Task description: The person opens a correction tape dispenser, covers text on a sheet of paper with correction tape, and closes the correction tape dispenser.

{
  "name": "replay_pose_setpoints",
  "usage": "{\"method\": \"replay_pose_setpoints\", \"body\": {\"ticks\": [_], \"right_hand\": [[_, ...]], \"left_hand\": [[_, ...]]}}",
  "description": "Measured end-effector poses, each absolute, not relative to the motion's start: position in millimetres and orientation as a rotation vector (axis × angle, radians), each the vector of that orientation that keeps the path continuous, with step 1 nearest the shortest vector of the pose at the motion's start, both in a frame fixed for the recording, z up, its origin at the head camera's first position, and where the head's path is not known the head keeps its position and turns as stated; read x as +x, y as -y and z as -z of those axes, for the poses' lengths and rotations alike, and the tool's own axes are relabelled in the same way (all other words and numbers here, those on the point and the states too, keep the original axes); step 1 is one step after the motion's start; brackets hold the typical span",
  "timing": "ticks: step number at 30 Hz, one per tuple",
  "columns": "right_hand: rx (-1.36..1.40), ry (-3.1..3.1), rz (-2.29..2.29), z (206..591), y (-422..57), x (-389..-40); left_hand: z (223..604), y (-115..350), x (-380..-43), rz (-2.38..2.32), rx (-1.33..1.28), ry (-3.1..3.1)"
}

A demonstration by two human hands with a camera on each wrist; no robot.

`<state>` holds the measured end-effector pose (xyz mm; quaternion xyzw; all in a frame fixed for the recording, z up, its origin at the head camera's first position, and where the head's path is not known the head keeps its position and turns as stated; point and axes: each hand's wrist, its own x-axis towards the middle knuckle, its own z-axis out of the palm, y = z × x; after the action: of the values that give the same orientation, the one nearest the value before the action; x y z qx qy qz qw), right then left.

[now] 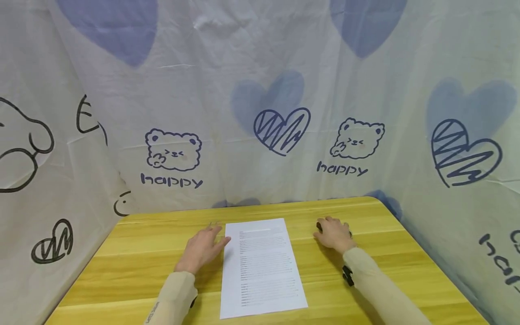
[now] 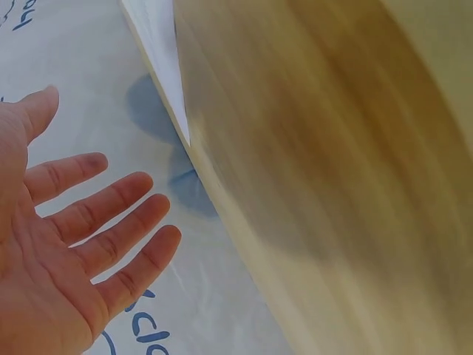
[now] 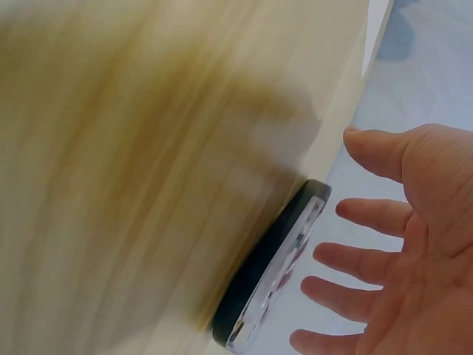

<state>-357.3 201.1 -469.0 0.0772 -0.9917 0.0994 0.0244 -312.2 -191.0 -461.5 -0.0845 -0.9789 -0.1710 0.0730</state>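
Observation:
A white sheet of paper [image 1: 262,271] printed with lines of text lies on the wooden table; its corner [image 2: 166,52] shows in the left wrist view. By its upper left edge is my left hand [image 1: 203,248], palm down, fingers [image 2: 103,214] spread and holding nothing. To the right of the sheet, my right hand [image 1: 334,234] hovers over a dark oblong object [image 3: 259,274] with rounded ends and a shiny, patterned face. In the right wrist view its fingers are spread and extended, with a gap between them and the object. The object's exact kind is unclear.
The yellow wood-grain table [image 1: 154,234] ends at a back edge against a white curtain [image 1: 227,149] with hearts, bears and the word "happy". More curtain hangs at the left and right sides. A dark wrist strap [image 1: 348,275] is on my right forearm.

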Motion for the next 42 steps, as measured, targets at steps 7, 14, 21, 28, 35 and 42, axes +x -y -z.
{"method": "replay_pose_setpoints", "body": {"ticks": [7,14,21,28,35,42], "right_hand": [[0.095,3.136,-0.284,470,-212,-361],[0.022,3.197,-0.328,467,-222,-360],[0.09,3.18,-0.343,468,-227,-359],[0.123,3.164,-0.347,467,-227,-360],[0.108,3.152,-0.386,467,-227,-360],[0.112,3.129,-0.501,469,-222,-363]], "left_hand": [[462,189,-314,0.474,-0.275,2.94],[463,187,-314,0.459,-0.287,2.944],[464,186,-314,0.48,-0.279,2.939],[465,185,-315,0.464,-0.285,2.93],[465,184,-317,0.455,-0.3,2.93],[465,186,-317,0.486,-0.306,2.934]]}}
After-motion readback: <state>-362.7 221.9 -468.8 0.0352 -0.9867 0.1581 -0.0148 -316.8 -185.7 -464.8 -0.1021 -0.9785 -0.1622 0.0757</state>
